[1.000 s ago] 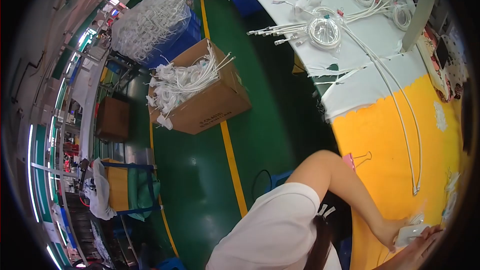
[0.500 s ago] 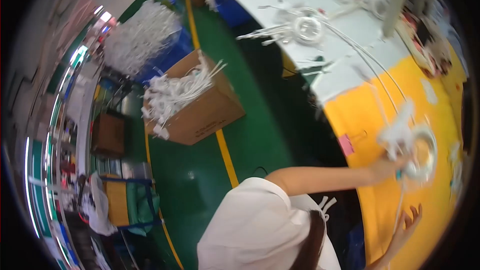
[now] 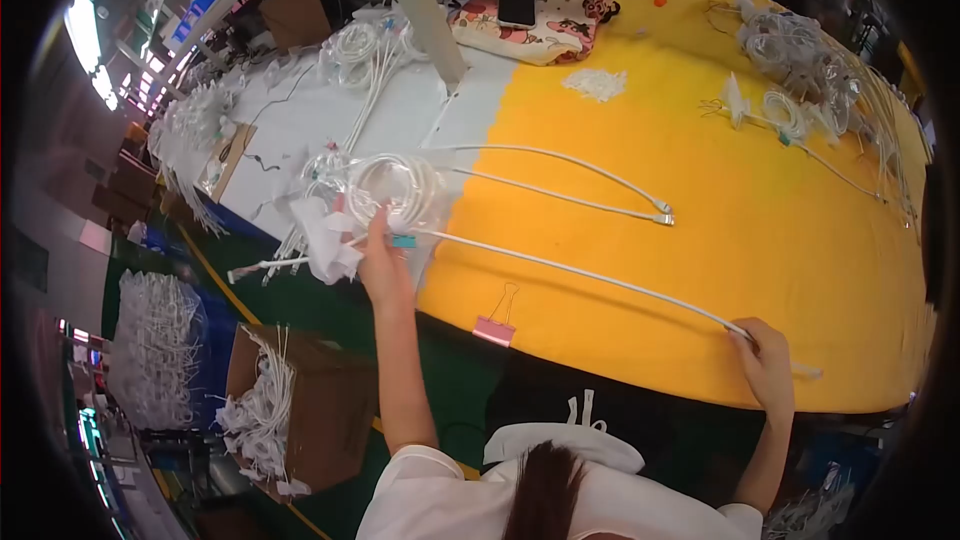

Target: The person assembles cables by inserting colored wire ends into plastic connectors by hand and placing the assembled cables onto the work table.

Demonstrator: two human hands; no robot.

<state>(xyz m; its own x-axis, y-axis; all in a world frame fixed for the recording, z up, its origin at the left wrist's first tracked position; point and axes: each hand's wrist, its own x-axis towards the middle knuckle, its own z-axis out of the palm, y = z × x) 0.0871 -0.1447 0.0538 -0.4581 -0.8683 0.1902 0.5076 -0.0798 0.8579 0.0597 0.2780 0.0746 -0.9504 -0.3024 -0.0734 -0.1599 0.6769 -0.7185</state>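
Observation:
My left hand [image 3: 378, 258] grips the edge of a bagged coil of white cable [image 3: 392, 190] over the seam between white cloth and yellow cloth. A crumpled white wrap [image 3: 328, 240] and a teal tag [image 3: 403, 241] are beside its fingers. From the coil a white cable [image 3: 580, 271] stretches right to my right hand [image 3: 762, 358], whose fingers are closed round it near its end. Two other cable ends with metal plugs [image 3: 662, 215] lie on the yellow cloth [image 3: 600, 330] beyond it.
A pink binder clip [image 3: 494, 330] sits at the table's near edge. Farther back are a phone [image 3: 517, 5] on patterned fabric [image 3: 570, 30], a metal post [image 3: 425, 15] and small white pieces [image 3: 596, 85]. Bagged cables [image 3: 800, 55] lie back right; a cardboard box [image 3: 335, 420] stands on the floor.
The view has swung toward the table. The coil has moved left to the white cloth with my left hand, and my right hand, open half a second ago, now holds the cable near its end.

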